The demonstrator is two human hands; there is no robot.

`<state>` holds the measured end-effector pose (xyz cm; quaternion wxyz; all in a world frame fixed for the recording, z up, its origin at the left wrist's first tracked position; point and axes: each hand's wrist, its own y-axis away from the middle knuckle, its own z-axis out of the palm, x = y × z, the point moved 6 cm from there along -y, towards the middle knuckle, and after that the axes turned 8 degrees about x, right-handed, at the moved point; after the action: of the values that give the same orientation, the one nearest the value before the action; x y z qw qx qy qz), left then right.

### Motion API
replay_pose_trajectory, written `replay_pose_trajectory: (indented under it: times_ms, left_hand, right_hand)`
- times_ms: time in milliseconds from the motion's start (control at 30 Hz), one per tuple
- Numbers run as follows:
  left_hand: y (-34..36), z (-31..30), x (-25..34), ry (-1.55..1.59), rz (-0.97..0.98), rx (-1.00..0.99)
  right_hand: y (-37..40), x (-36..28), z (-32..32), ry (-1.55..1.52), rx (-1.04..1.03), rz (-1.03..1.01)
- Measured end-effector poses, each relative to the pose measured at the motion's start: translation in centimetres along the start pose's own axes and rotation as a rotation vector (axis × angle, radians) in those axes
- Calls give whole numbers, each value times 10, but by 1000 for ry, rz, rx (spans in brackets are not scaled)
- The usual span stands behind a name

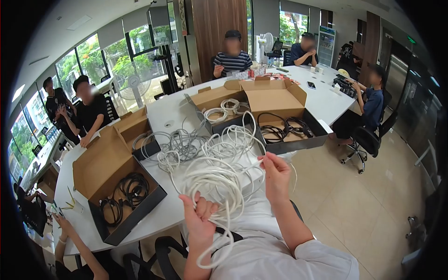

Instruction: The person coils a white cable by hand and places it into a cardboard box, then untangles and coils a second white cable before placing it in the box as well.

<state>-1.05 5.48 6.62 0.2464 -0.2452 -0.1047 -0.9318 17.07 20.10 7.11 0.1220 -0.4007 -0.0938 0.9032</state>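
Note:
My left hand (199,213) is closed around the lower left of a large loose coil of white cable (217,184), and one loop hangs below it. To the right of the coil, my right hand (276,173) pinches a strand of the same white cable between thumb and fingers. Just beyond the coil, tangled grey cables (179,145) and more white cables (233,142) lie on the white table (163,105).
Open boxes with black cables stand at the left (128,226) and right (298,143); another box (217,95) holds white cables. A smaller box (135,126) is at the back left. Several people sit around the table. An office chair (368,140) is at the right.

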Motion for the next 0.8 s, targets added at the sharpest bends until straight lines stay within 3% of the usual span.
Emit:
replay_pose_trajectory:
  times_ms: [100,200,500,600,633,800]
  left_hand:
    - [-6,-8,21,197,-14,-170]
    - [-10,-20,33,222,-53,-215]
    - [-5,-35,69,224,7,-174]
    - [4,-29,97,447,20,-106]
    - [6,-34,100,377,-21,-192]
    - [3,-50,92,274,-97,-121]
  right_hand:
    - [-10,-16,-17,47,47,-94]
    - [-12,-33,-16,81,15,-185]
    - [-47,-59,-46,-2,48,-258]
    - [-77,-82,-84,-76,197,-254]
    - [-80,-85,-86,-68,178,-211]
    - [-88,-107,-98,-109,148,-299]
